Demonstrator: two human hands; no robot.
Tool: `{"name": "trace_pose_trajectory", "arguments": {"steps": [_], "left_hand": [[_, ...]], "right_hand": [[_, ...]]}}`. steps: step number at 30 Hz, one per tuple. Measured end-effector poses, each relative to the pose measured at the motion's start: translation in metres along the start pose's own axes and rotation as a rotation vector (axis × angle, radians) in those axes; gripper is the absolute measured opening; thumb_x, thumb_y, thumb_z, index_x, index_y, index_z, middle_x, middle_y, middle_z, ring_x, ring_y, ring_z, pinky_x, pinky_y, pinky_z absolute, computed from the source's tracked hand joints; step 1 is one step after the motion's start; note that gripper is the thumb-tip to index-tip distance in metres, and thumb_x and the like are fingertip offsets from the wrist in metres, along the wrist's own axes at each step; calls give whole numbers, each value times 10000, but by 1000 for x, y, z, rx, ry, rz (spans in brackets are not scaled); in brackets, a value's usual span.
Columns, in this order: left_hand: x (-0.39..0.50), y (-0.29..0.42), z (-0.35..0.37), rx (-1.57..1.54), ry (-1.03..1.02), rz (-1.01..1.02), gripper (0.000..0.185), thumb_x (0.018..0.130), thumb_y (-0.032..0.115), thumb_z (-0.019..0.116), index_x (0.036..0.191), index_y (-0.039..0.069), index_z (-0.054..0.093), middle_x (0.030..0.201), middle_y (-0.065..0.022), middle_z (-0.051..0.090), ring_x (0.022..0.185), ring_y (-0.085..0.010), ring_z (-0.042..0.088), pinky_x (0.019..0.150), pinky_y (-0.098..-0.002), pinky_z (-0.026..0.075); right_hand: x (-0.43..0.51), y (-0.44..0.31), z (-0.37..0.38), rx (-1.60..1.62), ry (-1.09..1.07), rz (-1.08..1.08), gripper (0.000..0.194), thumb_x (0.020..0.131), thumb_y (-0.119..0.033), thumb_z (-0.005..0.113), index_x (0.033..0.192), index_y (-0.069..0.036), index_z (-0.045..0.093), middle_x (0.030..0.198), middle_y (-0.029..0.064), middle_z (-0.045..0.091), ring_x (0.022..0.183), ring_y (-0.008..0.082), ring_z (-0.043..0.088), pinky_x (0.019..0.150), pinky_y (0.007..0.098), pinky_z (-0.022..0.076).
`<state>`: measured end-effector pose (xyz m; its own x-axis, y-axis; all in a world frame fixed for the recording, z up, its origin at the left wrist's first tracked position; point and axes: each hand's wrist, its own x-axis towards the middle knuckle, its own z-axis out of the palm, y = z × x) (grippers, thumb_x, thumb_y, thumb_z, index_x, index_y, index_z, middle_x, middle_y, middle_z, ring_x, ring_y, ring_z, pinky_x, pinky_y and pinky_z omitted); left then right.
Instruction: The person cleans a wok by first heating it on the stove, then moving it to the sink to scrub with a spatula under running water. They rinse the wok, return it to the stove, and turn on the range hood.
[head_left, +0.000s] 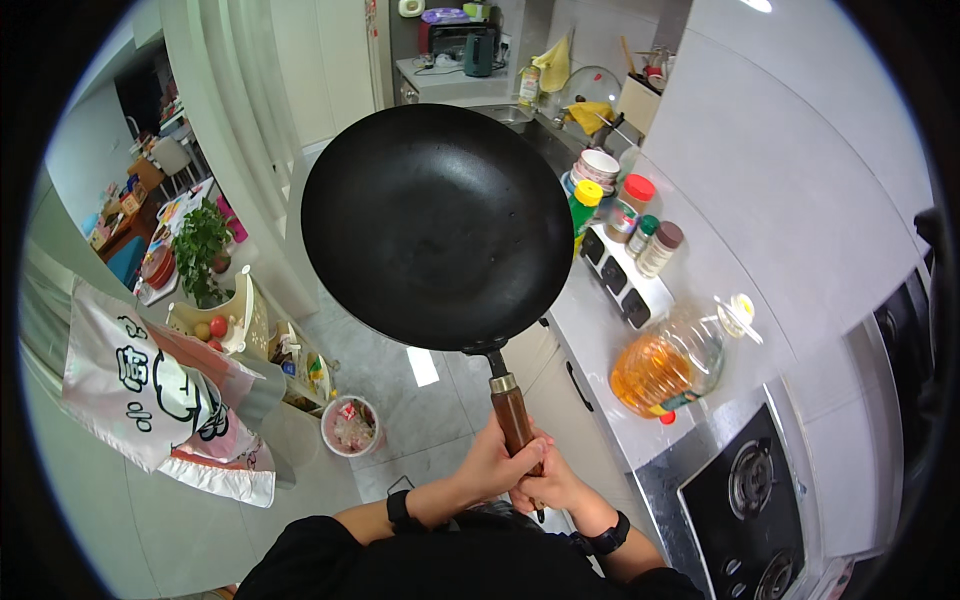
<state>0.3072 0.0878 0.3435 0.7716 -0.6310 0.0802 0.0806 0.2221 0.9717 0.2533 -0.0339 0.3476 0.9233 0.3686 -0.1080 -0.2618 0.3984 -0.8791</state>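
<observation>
A black wok (439, 225) is held up before me over the floor, its dark inner face towards the camera. Its brown wooden handle (511, 412) points down to my body. My left hand (501, 459) is wrapped round the middle of the handle. Just below it, my right hand (553, 480) grips the handle's lower end, and the two hands touch. Both wrists wear black bands. Nothing shows inside the wok apart from a dull sheen.
On the counter to the right stand a large oil bottle (667, 367), a spice jar with a red lid (632, 202), a white box (652, 296) and a gas stove (750, 502). A waste bin (351, 427) sits on the floor, left of the handle, near a plastic storage rack (251, 315).
</observation>
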Motion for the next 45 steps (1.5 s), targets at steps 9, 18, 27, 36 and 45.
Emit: {"name": "trace_pose_trajectory", "arguments": {"steps": [9, 18, 27, 36, 45], "left_hand": [[105, -7, -79, 75, 150, -74, 335, 825, 87, 551, 1061, -35, 348, 880, -116, 572, 848, -172, 604, 735, -311, 489], [255, 12, -218, 11, 137, -262, 315, 821, 88, 551, 1040, -49, 370, 860, -117, 569, 826, -163, 604, 716, -287, 487], [425, 17, -289, -72, -70, -298, 261, 836, 87, 532, 1014, -40, 390, 840, -96, 553, 816, -170, 600, 721, -296, 490], [606, 16, -341, 48, -317, -498, 312, 846, 193, 541, 1021, -41, 434, 841, -94, 569, 788, -156, 576, 706, -283, 481], [742, -13, -403, 129, -743, -861, 322, 832, 223, 548, 1004, -34, 459, 847, -92, 568, 790, -171, 588, 695, -281, 490]], "right_hand": [[126, -28, -53, 139, -26, 147, 333, 693, 58, 452, 998, -10, 334, 532, 77, 455, 417, 193, 496, 390, 309, 409], [309, -64, -92, 296, 78, 160, 247, 762, 17, 482, 966, -14, 349, 596, 77, 461, 456, 170, 489, 439, 301, 422], [442, -126, -173, 275, 199, 18, 212, 780, -11, 483, 954, 1, 363, 601, 78, 485, 472, 173, 521, 452, 306, 455], [557, -175, -260, 392, 348, -108, 181, 832, -32, 440, 999, -4, 377, 708, 90, 530, 587, 182, 564, 560, 324, 497], [657, -176, -302, 496, 609, -262, 145, 908, -150, 456, 980, -30, 419, 826, 63, 532, 704, 169, 577, 641, 316, 506]]}}
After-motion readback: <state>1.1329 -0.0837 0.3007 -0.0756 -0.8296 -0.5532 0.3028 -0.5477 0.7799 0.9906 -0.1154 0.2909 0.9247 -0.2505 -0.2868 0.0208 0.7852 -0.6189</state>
